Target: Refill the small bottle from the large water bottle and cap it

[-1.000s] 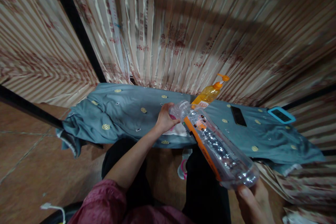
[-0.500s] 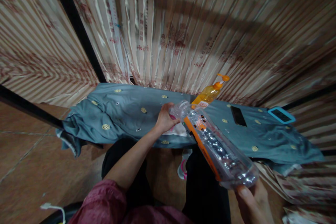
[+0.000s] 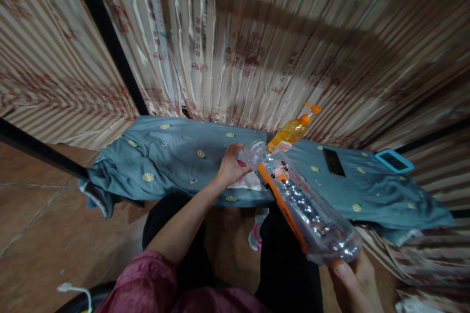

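Note:
My right hand (image 3: 354, 279) grips the base of a large clear plastic bottle (image 3: 312, 205) with an orange label. The bottle lies tilted, its neck pointing up and left, and no liquid can be made out in it. At its neck, my left hand (image 3: 232, 165) is closed around a small clear plastic container (image 3: 246, 154) with a pink mark. The bottle's mouth meets or overlaps this container; whether they touch I cannot tell. A white and pink patch (image 3: 249, 182) shows below my left hand. Just behind the neck stands a yellow pump bottle (image 3: 292, 131) with an orange pump top.
A grey-blue cloth with yellow prints (image 3: 183, 156) covers the narrow table. A black phone (image 3: 334, 162) and a blue-framed device (image 3: 394, 161) lie on the right. Striped plastic sheeting (image 3: 238, 34) hangs behind, with a dark pole (image 3: 106, 34) at left.

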Demonstrator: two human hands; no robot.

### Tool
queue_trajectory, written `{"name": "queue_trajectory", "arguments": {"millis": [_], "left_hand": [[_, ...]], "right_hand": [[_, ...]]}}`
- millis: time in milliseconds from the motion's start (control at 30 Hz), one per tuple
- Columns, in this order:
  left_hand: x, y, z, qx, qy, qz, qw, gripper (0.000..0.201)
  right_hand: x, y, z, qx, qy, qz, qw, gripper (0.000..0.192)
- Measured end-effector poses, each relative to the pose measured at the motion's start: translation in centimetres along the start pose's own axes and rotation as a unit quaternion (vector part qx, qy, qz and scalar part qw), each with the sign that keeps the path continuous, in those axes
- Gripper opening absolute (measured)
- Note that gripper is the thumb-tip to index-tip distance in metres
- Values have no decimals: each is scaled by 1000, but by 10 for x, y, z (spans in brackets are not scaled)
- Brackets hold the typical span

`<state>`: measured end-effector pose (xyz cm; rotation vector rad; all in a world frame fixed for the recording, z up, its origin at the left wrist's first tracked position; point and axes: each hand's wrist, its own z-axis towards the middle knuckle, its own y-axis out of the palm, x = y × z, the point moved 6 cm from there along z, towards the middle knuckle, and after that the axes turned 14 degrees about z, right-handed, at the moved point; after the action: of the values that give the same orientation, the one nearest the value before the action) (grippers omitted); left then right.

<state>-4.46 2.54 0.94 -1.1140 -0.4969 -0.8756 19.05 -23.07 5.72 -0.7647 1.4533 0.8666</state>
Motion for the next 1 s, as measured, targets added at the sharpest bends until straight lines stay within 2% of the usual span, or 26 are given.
{"name": "queue_trajectory", "arguments": {"millis": [200,333,467,567,767,1000], "left_hand": [[0,0,0,-7,-3,0,1000,66],[0,0,0,-1,-3,4,1000,67],[-1,1,0,0,-2,8,1000,69],[-1,1,0,-2,-2,8,1000,68],[1,-1,0,-9,-4,7,1000,65],[2,-2,0,-13,-13,5,1000,66]], "right_hand": [[7,-8,0,31,19,3,999,71],[5,-4,1,5,4,1,1000,69],[6,-7,0,30,21,6,999,75],[5,-6,-1,25,20,-2,999,78],[3,-1,-3,-3,7,27,1000,68],[3,0,-2,11,4,15,1000,68]]}}
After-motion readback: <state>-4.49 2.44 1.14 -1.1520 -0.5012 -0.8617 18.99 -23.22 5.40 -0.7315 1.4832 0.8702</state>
